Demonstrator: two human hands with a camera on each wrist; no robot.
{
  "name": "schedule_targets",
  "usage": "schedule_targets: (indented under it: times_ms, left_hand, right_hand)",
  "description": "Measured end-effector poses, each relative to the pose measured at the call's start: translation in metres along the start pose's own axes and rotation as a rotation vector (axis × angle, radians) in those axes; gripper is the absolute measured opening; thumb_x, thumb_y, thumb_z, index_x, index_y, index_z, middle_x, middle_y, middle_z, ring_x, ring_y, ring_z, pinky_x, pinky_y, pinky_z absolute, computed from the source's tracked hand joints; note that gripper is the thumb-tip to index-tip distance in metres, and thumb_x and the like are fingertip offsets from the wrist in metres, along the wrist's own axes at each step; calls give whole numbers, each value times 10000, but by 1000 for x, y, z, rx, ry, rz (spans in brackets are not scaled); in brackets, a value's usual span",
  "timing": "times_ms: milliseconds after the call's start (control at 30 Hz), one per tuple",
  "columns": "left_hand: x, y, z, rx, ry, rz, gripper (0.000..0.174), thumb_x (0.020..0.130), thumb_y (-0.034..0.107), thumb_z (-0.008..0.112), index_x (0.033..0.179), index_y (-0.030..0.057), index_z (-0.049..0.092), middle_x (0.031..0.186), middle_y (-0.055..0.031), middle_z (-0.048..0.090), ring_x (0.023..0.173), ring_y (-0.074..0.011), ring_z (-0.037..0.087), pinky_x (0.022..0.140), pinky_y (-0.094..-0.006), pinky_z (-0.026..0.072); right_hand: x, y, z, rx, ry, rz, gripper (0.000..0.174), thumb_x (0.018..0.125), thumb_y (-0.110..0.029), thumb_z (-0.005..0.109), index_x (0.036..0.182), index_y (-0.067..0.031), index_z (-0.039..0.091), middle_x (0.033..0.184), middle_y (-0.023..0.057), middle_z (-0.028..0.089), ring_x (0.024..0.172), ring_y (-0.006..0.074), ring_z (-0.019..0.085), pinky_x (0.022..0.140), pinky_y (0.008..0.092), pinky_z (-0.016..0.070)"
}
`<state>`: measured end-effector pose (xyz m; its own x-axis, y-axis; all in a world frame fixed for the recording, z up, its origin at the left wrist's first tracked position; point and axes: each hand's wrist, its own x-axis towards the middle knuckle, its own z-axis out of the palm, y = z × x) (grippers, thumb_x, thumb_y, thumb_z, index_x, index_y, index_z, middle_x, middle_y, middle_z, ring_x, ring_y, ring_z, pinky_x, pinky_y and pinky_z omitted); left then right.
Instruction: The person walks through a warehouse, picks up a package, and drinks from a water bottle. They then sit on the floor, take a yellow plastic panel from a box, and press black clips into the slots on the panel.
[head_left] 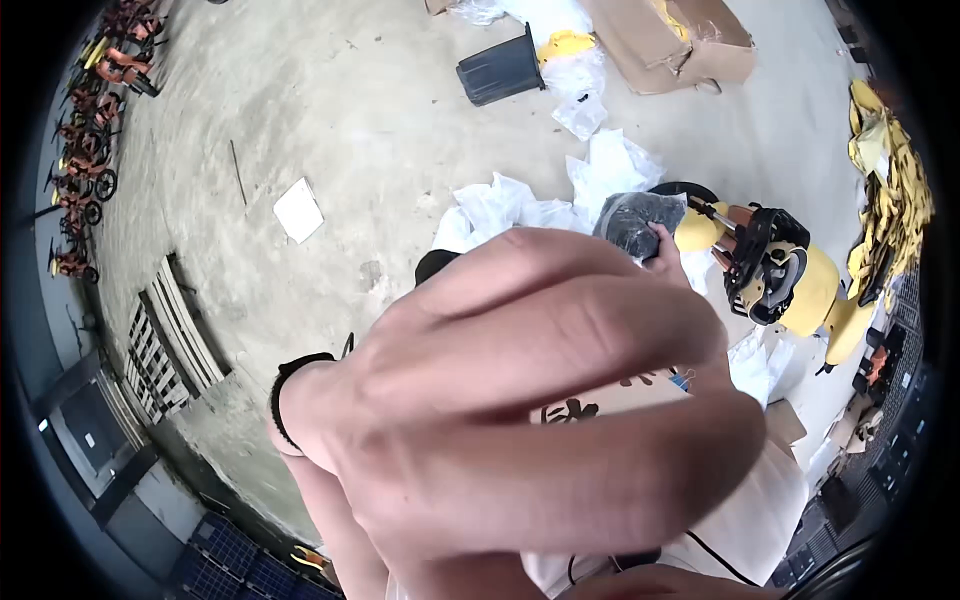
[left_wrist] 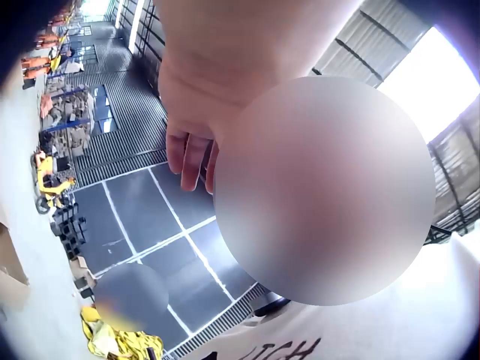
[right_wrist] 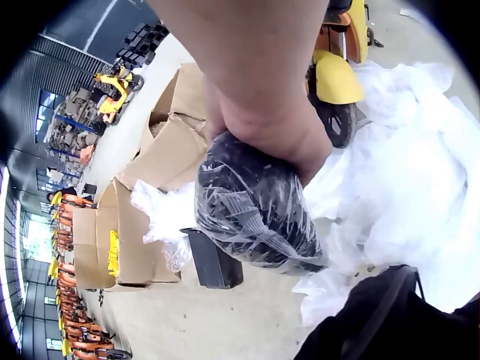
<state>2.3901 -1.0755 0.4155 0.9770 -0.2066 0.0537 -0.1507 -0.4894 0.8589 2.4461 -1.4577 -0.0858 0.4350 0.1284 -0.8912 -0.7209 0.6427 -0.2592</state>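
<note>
My left hand (head_left: 480, 365) is raised close in front of the head camera, its fingers loosely bent with nothing visible in them. It covers much of the head view. From the left wrist, the same hand (left_wrist: 199, 112) appears beside the blurred head, its fingers partly hidden by the blur. Lower down, my right hand (head_left: 668, 255) grips a black bundle (right_wrist: 251, 206) wrapped in clear plastic. The right wrist view has that bundle hanging below the hand (right_wrist: 266, 131), over the floor. Beside it in the head view stands a yellow scooter (head_left: 815, 290).
Crumpled white plastic bags (head_left: 500, 205) lie around the bundle. Farther off are a black bin (head_left: 500, 75) and an opened cardboard box (head_left: 650, 50). A wooden pallet (head_left: 175, 335) and a white sheet (head_left: 298, 210) lie leftward. Yellow parts (head_left: 885, 200) are heaped at the right.
</note>
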Motion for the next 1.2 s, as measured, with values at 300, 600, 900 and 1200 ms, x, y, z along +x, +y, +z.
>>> schedule_targets:
  times_ms: [300, 600, 900, 1200]
  left_hand:
    - [180, -252, -61, -82, -204, 403, 340, 827, 84, 664, 1148, -6, 595, 1000, -119, 608, 928, -233, 593, 831, -328, 472]
    - [218, -661, -9, 377, -1197, -791, 619, 972, 515, 313, 989, -16, 632, 951, -240, 655, 1034, -351, 600, 909, -437, 447]
    - [404, -562, -95, -97, -1340, -1095, 380, 972, 312, 465, 1067, -26, 610, 846, -121, 651, 828, -222, 620, 741, -324, 473]
    - [603, -498, 161, 539, -1589, 248, 414, 931, 425, 479, 864, 30, 582, 853, -150, 644, 875, -338, 611, 740, -455, 475]
  right_hand:
    - [53, -13, 35, 168, 186, -184, 376, 811, -158, 632, 1159, -49, 541, 1121, 124, 636, 1025, 300, 615, 951, 446, 476]
    - [42, 111, 112, 726, 656, -245, 321, 769, -139, 646, 1076, -72, 581, 1056, 106, 654, 964, 287, 634, 912, 442, 494]
    - [86, 167, 171, 1080, 798, -38, 282, 763, -165, 656, 1033, -94, 617, 1016, 82, 669, 917, 266, 654, 848, 432, 528]
    - [164, 15, 163, 1132, 533, -257, 358, 805, -206, 651, 1130, -67, 594, 1085, 102, 663, 971, 263, 642, 911, 406, 502]
